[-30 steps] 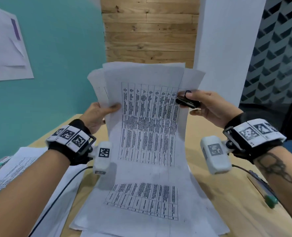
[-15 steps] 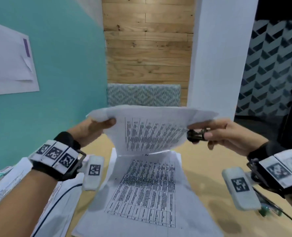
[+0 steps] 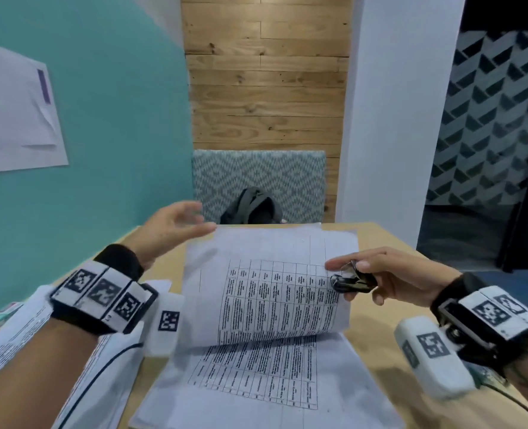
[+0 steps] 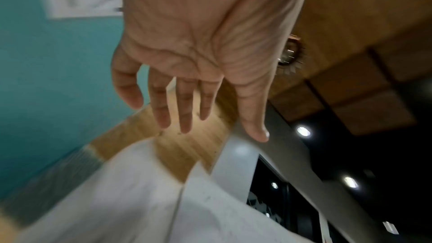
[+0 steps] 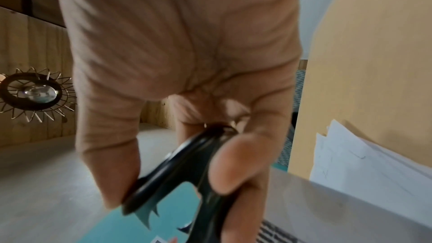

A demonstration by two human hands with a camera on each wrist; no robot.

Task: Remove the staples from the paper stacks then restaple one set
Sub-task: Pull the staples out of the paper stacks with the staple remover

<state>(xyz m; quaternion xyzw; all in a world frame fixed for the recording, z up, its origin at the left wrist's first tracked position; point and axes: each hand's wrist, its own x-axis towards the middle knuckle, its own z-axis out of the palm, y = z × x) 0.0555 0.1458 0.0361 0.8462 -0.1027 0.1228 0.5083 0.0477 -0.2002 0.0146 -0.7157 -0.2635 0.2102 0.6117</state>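
Observation:
A stack of printed table sheets [image 3: 256,376] lies on the wooden table [image 3: 377,345]. Its upper pages [image 3: 265,289] are curled over towards the far edge and hang just above the rest. My left hand [image 3: 194,218] hovers at their far left corner with fingers spread, holding nothing; in the left wrist view the left hand [image 4: 198,123] is straight-fingered above the blurred paper [image 4: 140,200]. My right hand [image 3: 346,270] grips a black staple remover [image 3: 354,278] at the pages' right edge, index finger over the paper. The right wrist view shows the staple remover [image 5: 177,169] with its claws apart, pinched by my right hand [image 5: 177,182].
A second paper pile [image 3: 15,342] lies under my left forearm. A dark backpack [image 3: 250,209] sits on a patterned bench [image 3: 256,178] just past the table's far edge. A teal wall stands at left, a white pillar [image 3: 395,119] at right.
The raised pages have come down from in front of my face towards the table. My left hand has let go of their left edge and opened. The right hand moved down with the staple remover.

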